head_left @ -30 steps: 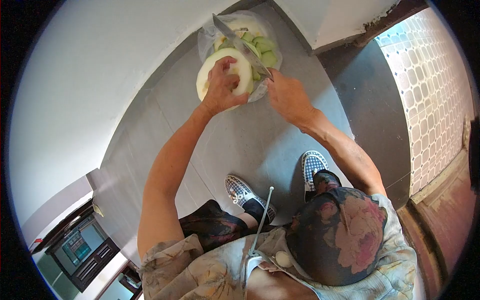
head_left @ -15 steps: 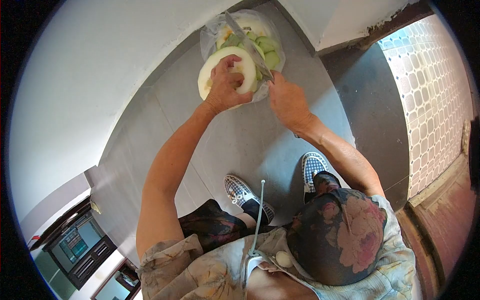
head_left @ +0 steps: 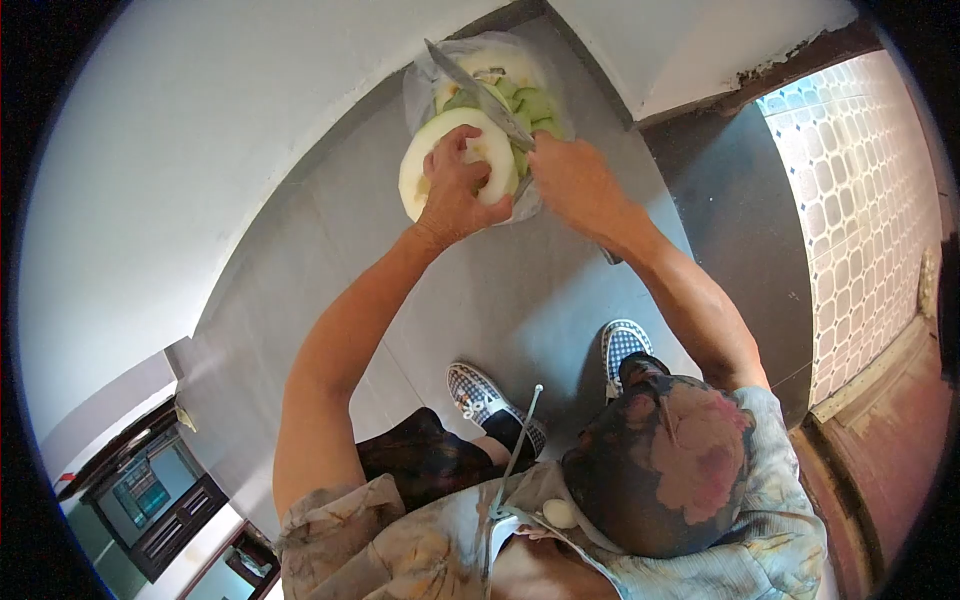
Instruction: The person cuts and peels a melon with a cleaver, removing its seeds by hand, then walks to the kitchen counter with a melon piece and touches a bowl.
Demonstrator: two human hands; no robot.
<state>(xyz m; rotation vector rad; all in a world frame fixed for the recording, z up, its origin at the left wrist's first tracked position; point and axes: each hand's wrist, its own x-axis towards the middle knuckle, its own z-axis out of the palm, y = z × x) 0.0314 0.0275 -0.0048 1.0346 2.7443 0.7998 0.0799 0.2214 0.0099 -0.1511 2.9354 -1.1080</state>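
Note:
My left hand (head_left: 460, 190) grips a large round piece of pale, green-rimmed melon (head_left: 415, 175), its fingers curled into the hollow centre. In my right hand (head_left: 575, 180) is a long knife (head_left: 475, 92), its blade pointing up and left across the far edge of the melon. Behind and right of the melon, green peelings (head_left: 535, 103) lie in a clear plastic bag (head_left: 425, 85) on the floor. Another pale piece (head_left: 500, 62) shows at the back of the bag. My right fingers hide the near part of the knife.
Grey floor tiles (head_left: 400, 290) surround my checked shoes (head_left: 478, 393). A white wall (head_left: 200, 150) curves along the left and far side. Patterned tiles (head_left: 850, 200) are at the right beyond a dark floor strip (head_left: 745, 210). A dark door (head_left: 180, 530) shows at the lower left.
The knife blade has swung back to the left over the melon's far edge after tilting more upright. The melon and bag appear slightly lower in view. Both hands keep their holds.

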